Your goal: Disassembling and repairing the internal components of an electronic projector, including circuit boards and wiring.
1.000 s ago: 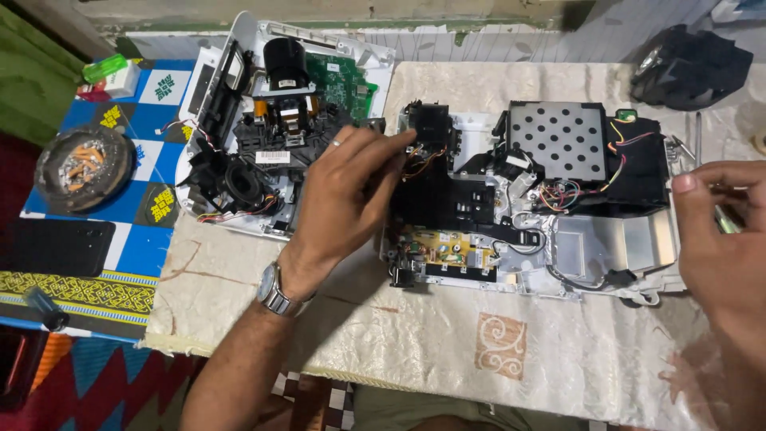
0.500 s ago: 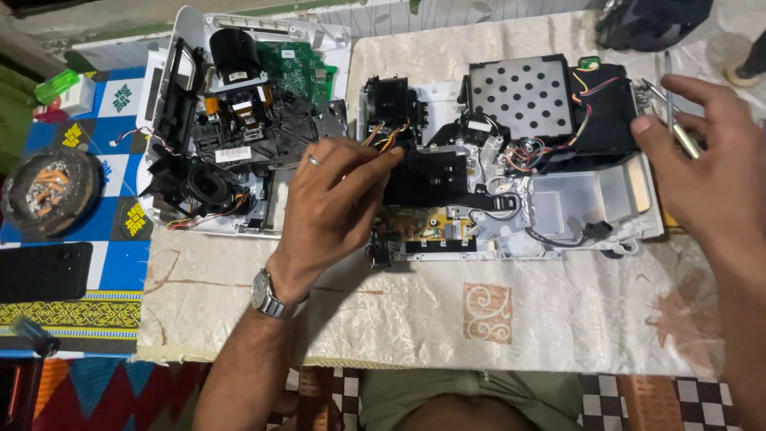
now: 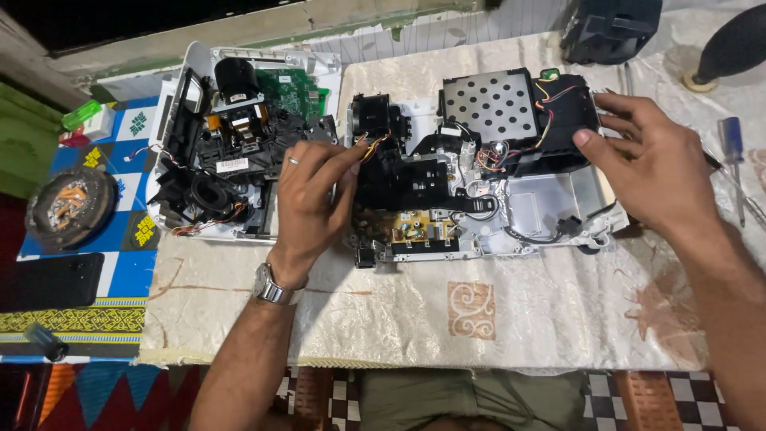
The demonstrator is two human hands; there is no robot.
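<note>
A small white rectangular label (image 3: 232, 165) with dark print sits on the black parts inside the opened white housing (image 3: 177, 88). Left of that housing, a dark phone (image 3: 49, 281) lies flat, its black screen blank. Above it, nearer the housing's top corner, rests a small white box (image 3: 99, 122).

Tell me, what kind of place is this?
Probably a home repair table, not a factory. An opened projector chassis lies in pieces on a cream patterned tablecloth, its other half beside it with a green circuit board. A blue-handled screwdriver waits nearby.
</note>
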